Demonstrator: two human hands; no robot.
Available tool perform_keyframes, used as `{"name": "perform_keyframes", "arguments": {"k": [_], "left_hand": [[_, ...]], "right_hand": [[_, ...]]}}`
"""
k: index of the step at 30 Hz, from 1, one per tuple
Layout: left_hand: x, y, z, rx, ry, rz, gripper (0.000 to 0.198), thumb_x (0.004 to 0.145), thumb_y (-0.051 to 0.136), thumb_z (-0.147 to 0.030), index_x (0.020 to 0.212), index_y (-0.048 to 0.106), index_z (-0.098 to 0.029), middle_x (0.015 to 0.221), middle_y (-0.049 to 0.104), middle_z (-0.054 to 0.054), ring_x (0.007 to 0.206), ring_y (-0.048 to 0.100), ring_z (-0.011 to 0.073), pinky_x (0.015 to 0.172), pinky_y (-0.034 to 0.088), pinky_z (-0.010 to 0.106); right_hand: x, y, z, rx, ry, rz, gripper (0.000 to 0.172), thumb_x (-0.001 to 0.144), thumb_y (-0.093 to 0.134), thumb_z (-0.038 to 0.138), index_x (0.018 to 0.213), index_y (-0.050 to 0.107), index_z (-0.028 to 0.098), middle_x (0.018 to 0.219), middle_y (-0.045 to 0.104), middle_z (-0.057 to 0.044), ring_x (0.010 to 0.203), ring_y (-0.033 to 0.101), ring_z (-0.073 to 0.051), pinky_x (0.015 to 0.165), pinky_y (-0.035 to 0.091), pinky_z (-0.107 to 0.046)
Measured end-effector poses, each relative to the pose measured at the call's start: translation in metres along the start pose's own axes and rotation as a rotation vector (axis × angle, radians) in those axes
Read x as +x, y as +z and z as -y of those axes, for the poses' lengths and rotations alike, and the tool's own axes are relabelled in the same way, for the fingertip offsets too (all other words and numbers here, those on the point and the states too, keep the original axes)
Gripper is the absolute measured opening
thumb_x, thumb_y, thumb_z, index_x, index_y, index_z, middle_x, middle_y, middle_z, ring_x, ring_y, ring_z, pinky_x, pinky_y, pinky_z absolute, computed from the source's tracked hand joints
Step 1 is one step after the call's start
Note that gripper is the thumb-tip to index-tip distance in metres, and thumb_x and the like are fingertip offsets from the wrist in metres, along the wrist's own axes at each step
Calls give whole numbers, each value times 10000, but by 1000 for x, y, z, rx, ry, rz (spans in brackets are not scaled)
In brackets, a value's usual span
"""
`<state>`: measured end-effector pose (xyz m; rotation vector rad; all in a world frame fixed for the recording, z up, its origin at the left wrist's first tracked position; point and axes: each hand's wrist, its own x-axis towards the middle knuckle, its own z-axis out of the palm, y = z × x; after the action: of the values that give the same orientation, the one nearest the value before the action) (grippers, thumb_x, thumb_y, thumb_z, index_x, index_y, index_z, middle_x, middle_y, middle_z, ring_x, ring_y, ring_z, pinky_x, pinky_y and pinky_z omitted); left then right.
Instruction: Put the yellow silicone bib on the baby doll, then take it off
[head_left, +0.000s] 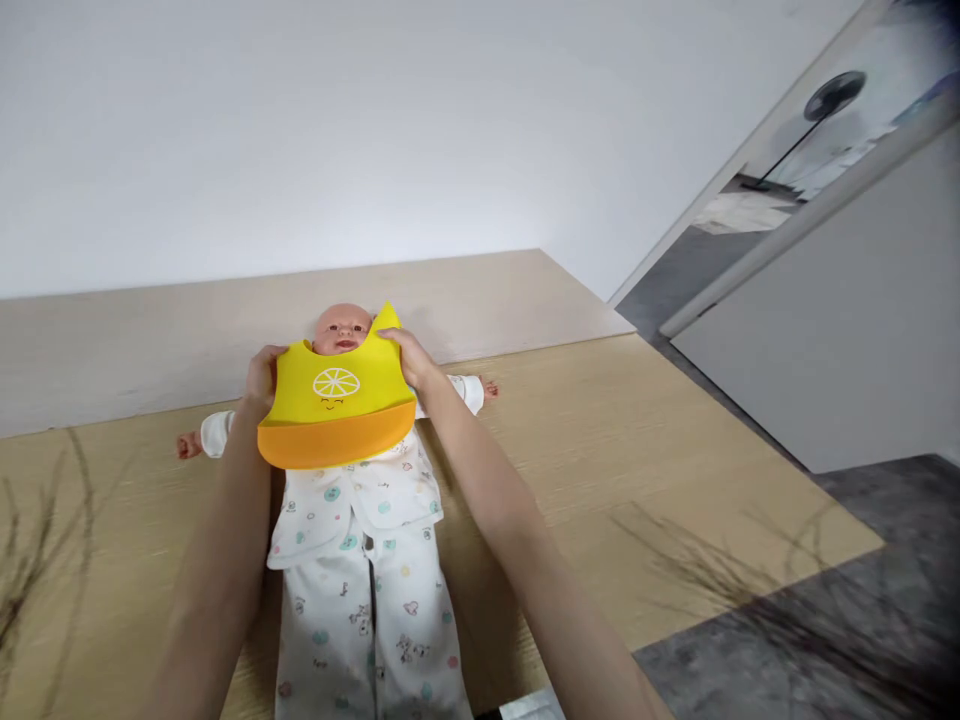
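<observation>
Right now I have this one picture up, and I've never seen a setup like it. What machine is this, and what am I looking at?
There is no machine: these are a person's two bare hands, seen through a camera worn on that person's head, looking forward and down. On a wooden table against a pale wall, a baby doll in white printed clothes lies on its back, arms spread. The hands hold a yellow bib over its chest: the left hand at one upper edge, the right hand near the pointed strap on the other side. An orange pocket runs along the bib's bottom. Whether the bib touches the doll, I cannot tell. Off to the right, a fan shows through an opening.
</observation>
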<state>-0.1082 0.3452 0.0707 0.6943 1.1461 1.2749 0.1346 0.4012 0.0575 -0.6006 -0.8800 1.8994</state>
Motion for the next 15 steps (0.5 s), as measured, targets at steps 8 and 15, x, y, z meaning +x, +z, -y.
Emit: {"name": "perform_keyframes", "arguments": {"k": [8,15], "left_hand": [[9,-7,9,-7,66,63,318,779,606,-359,1005,644,-138,752,707,37,982,637,267,944,506,422],[14,-12,13,61,-23,149,367,790,651,-381,1067,623,-142,720,692,22,925,638,280,914,508,440]], "right_hand": [[-3,-2,-5,18,77,-7,371,680,782,456,920,629,218,818,722,-13,833,707,-218,776,579,-332],[-6,1,-8,-34,93,-39,358,704,754,428,953,624,206,804,724,-14,765,698,-205,751,579,-335]]}}
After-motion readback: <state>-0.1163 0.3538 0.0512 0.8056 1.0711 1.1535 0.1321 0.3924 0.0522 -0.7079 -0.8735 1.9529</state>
